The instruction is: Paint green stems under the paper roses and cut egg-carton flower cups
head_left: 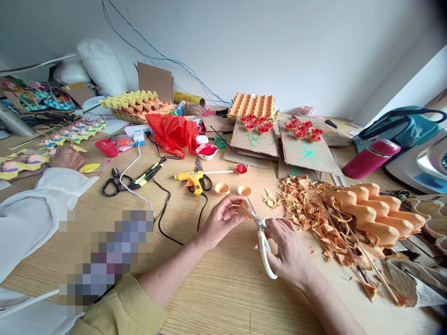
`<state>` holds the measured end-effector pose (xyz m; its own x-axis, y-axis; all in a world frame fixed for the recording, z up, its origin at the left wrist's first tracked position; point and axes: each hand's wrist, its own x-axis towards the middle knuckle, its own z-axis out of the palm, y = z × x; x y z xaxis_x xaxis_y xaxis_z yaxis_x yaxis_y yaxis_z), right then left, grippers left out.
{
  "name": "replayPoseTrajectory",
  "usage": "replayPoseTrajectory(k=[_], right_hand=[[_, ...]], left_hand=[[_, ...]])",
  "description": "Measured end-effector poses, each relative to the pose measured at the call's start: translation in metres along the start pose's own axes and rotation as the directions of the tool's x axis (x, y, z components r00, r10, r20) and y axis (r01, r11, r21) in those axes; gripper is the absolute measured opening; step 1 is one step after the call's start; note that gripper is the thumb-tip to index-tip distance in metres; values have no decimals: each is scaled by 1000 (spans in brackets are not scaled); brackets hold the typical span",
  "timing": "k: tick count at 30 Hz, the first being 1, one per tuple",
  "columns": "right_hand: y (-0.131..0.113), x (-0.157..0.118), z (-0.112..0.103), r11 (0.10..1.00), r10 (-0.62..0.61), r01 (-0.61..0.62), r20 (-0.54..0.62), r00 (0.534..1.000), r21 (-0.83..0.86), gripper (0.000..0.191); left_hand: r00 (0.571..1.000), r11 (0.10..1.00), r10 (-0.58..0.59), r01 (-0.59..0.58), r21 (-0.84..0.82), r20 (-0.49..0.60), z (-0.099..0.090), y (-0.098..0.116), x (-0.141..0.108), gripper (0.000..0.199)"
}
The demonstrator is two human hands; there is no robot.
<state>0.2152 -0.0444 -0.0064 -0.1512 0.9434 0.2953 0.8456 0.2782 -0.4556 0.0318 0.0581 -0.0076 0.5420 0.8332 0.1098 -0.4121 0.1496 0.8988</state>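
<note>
Between the fingertips of my left hand (218, 222) is an orange egg carton cup (245, 210). My right hand (291, 251) grips white-handled scissors (262, 242), their blades apart at the edge of that cup. Just beyond the blades lie two cut orange cups, one on the right (244, 190) and one on the left (222, 189). A red paper flower (240, 169) rests behind them. The yellow glue gun (193, 179) lies to the left, over a pair of black-handled scissors (206, 183).
Orange scraps (303, 204) and an egg carton (377, 211) cover the right side. Cardboard pieces (309, 156) with red flowers stand behind, near a pink bottle (372, 158). A co-worker's hand (68, 158) is at left. Cords (167, 204) cross the table (209, 298).
</note>
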Motion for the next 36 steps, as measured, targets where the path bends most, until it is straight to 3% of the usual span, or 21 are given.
replayPoseTrajectory(k=[8, 17, 24, 36], right_hand=[[-3, -1, -2, 998, -10, 11, -21, 1000, 59, 26], [-5, -4, 0, 997, -72, 73, -76, 994, 12, 30], [-5, -2, 1, 998, -63, 65, -89, 994, 14, 30], [0, -1, 1, 999, -5, 6, -23, 1000, 47, 21]], left_hand=[[1000, 1000, -10, 10, -23, -21, -1, 0, 0, 31], [1000, 1000, 15, -15, -6, 14, 0, 7, -1, 33], [998, 991, -62, 61, -118, -7, 1, 7, -2, 39], [993, 986, 73, -87, 145, 98, -11, -10, 3, 32]])
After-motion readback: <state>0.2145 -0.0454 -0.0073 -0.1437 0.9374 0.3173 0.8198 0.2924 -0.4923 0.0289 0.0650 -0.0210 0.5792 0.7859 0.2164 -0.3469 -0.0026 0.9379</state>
